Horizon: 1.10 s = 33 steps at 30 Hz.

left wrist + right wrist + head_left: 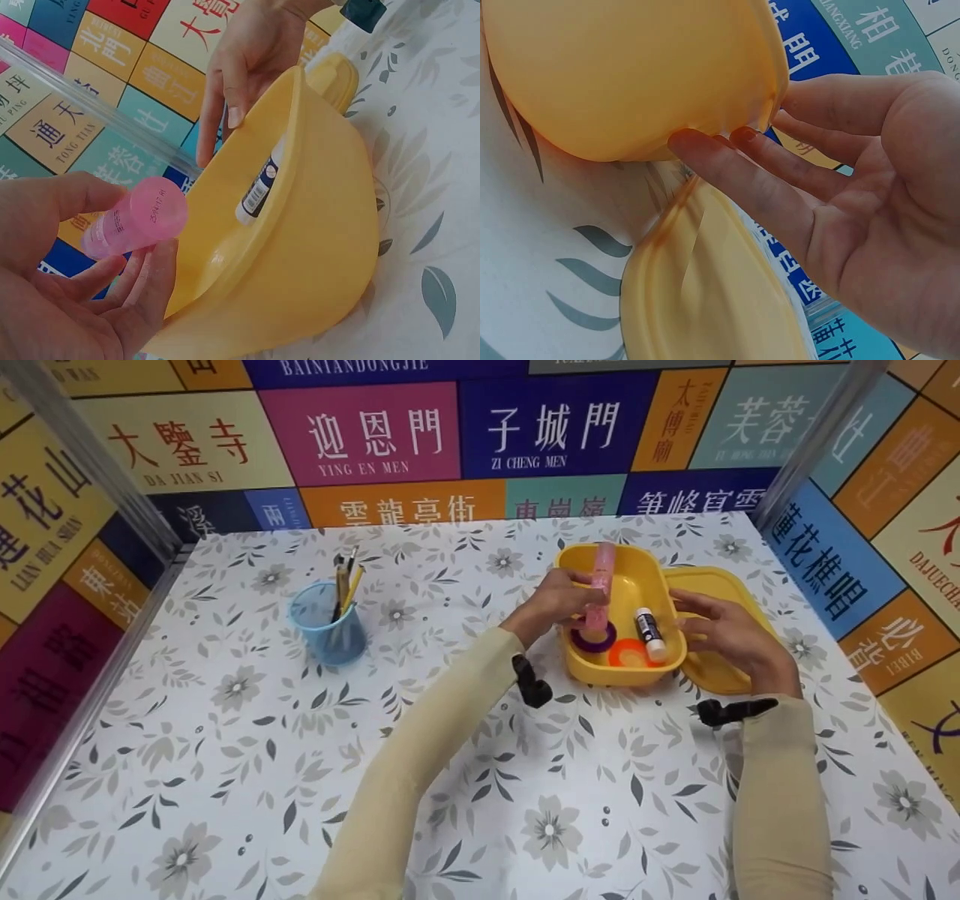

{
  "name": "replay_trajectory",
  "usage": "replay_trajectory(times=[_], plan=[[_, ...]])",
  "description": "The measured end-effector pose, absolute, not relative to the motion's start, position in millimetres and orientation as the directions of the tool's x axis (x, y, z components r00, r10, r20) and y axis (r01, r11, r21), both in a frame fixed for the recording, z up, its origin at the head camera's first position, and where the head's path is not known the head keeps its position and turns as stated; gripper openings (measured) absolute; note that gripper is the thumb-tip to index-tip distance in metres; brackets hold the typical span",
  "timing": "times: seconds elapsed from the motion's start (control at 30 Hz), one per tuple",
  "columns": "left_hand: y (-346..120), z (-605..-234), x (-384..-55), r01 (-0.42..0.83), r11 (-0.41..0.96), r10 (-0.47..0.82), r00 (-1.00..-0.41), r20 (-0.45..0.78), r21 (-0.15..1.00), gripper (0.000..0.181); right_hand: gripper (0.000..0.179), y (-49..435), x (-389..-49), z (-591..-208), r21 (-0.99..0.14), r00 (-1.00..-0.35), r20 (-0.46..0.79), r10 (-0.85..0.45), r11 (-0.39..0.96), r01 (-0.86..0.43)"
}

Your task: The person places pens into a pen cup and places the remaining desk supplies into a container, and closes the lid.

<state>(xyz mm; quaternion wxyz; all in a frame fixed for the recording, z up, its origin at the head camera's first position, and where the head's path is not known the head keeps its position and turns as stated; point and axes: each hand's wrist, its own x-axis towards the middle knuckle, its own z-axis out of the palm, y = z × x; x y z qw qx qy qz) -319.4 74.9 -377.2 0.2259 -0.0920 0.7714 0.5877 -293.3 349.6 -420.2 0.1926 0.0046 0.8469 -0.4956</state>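
Over the left side of a yellow plastic box point(624, 676), my left hand point(559, 600) holds a pink translucent cylindrical tube point(139, 214) between thumb and fingers. Small print shows on the tube's round end; its exact kind is unclear. My right hand point(731, 637) touches the box's right wall with fairly straight fingers point(742, 187). Inside the box lie a white-and-dark glue stick point(649, 634), a purple ring point(596, 642) and an orange ring point(631, 654), both like tape rolls. The tube partly covers the purple ring.
A yellow lid point(720, 667) lies flat just right of the box, partly beneath the right hand. Toward the left stands a light blue mesh cup point(330, 634) with brushes and a pencil. Sign-printed walls point(382, 435) border the flower-patterned table point(300, 780).
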Motion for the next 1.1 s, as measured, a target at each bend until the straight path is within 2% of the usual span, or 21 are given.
replay_trajectory(times=[0.2, 0.37, 0.67, 0.83, 0.93, 1.1], plan=[[85, -382, -323, -0.441, 0.196, 0.099, -0.88, -0.465, 0.876, 0.025, 0.063, 347, -294, -420, -0.826, -0.926, -0.328, -0.186, 0.533, 0.185], [92, -386, -325, -0.477, 0.183, 0.068, -0.866, -0.495, 0.86, 0.013, 0.062, 346, -295, -420, -0.826, -0.924, -0.334, -0.186, 0.531, 0.192], [105, -391, -324, -0.518, 0.197, -0.005, -0.849, -0.528, 0.832, 0.027, 0.062, 346, -293, -421, -0.825, -0.924, -0.332, -0.188, 0.533, 0.188], [113, -391, -330, -0.574, 0.212, -0.023, -0.812, -0.584, 0.791, 0.034, 0.062, 346, -292, -420, -0.828, -0.924, -0.33, -0.191, 0.529, 0.186], [118, -389, -331, -0.588, 0.224, -0.032, -0.802, -0.597, 0.777, 0.032, 0.063, 347, -292, -420, -0.828, -0.924, -0.333, -0.186, 0.527, 0.192], [120, -387, -327, -0.543, 0.179, 0.009, -0.833, -0.553, 0.82, 0.023, 0.063, 348, -292, -419, -0.834, -0.925, -0.334, -0.18, 0.515, 0.201]])
